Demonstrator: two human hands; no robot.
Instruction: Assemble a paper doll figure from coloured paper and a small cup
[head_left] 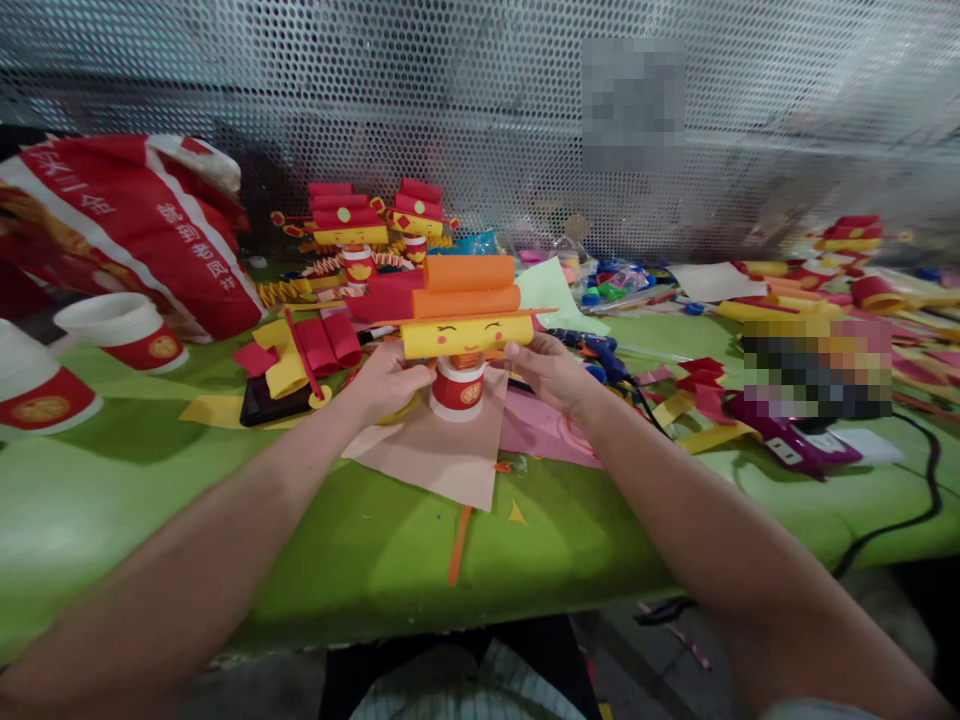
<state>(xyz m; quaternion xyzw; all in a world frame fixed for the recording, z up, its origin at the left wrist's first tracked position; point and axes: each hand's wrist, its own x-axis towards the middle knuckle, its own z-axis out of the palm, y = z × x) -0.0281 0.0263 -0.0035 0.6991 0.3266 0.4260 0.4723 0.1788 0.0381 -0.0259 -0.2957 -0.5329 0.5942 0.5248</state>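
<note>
A paper figure (469, 338) stands upright in front of me. Its yellow rolled head has a drawn smiling face, and orange paper rolls (466, 287) are stacked on top as a hat. Below the head is a small red and white paper cup (458, 390). My left hand (386, 385) grips the figure at the left end of the head, fingers partly hidden behind it. At the opposite end, my right hand (551, 370) pinches the yellow roll between thumb and fingers. Under the cup lies a pale pink paper sheet (442, 465).
Similar red-hatted figures (349, 235) stand at the back. White-and-red cups (142, 340) and a red bag (150, 230) are on the left. A phone (262, 400) lies under red and yellow paper pieces. To the right are a blue glue gun (592, 348), paper scraps and a black cable (919, 500).
</note>
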